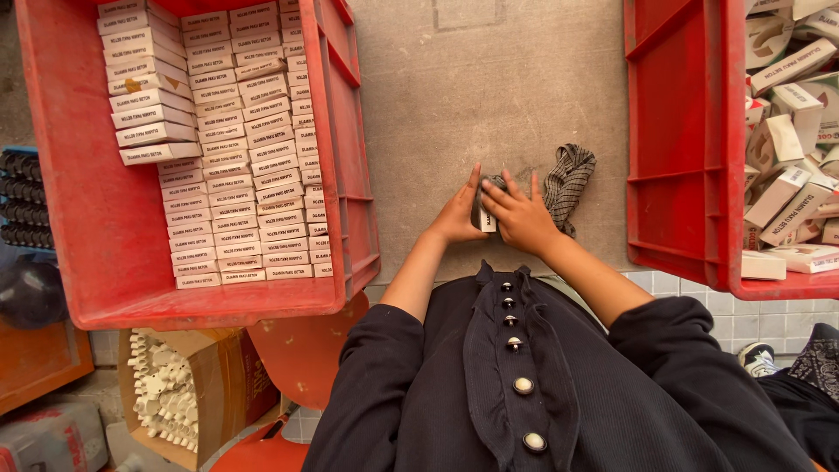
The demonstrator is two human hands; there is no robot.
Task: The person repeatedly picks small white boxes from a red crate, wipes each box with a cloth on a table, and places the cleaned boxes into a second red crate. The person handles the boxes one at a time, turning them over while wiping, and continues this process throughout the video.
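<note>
Head view, looking straight down: both your hands meet over the grey tabletop (454,96), just in front of your dark buttoned shirt (511,367), and between them sits one small box (483,212) — white at its lower end, dark above, mostly covered. Your left hand (456,216) braces its left side with the fingers (472,182) held straight and close together, like a stop to press against; your right hand (523,218) lies over its top and right side with fingers slightly fanned, the tips pressing down on the box, so it is pinned from two sides rather than lifted (whether it rests on the tabletop or hangs just above, you cannot tell from here). A checked cloth (568,182) lies bunched just beside your right hand, within easy reach. At your left, the red crate (96,253) holds small white boxes (245,175) stacked flat in neat rows, ends aligned, which packs them tightly; its near left part is bare. At your right, a second red crate (682,175) holds loose white cartons (791,157) tumbled at every angle, some with flaps open. Below the left crate stands a cardboard box (188,393) of small white plastic parts.
</note>
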